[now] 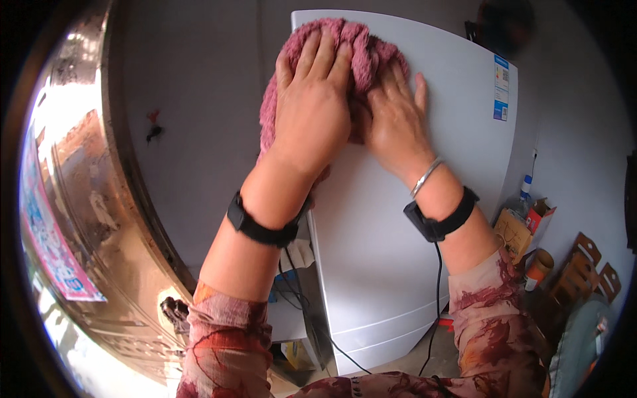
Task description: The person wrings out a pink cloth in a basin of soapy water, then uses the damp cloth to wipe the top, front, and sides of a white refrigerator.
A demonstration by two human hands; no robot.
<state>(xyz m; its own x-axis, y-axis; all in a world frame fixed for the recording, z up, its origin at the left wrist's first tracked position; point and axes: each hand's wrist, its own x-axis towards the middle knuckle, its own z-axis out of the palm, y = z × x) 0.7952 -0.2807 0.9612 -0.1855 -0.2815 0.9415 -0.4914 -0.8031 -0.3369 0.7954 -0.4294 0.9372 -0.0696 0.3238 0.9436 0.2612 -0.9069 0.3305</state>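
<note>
A fluffy pink cloth (362, 62) lies bunched against the upper front of a tall white refrigerator (378, 239). My left hand (316, 99) presses on the cloth's left part, fingers spread over it and pointing up. My right hand (398, 119) is at the cloth's lower right edge, its fingertips partly hidden in the folds and its thumb apart from it. Part of the cloth hangs past the refrigerator's left edge. Both wrists wear black straps, and a silver bangle (426, 177) circles the right wrist. A blue and white label (501, 88) is stuck on the refrigerator's upper right.
An open metal door (114, 239) stands at the left. Right of the refrigerator are cardboard boxes (515, 231), a bottle with a blue cap (526, 183) and brown wooden pieces (580, 268). Low at its left is a small white table (288, 321). Black cables hang from the wrist straps.
</note>
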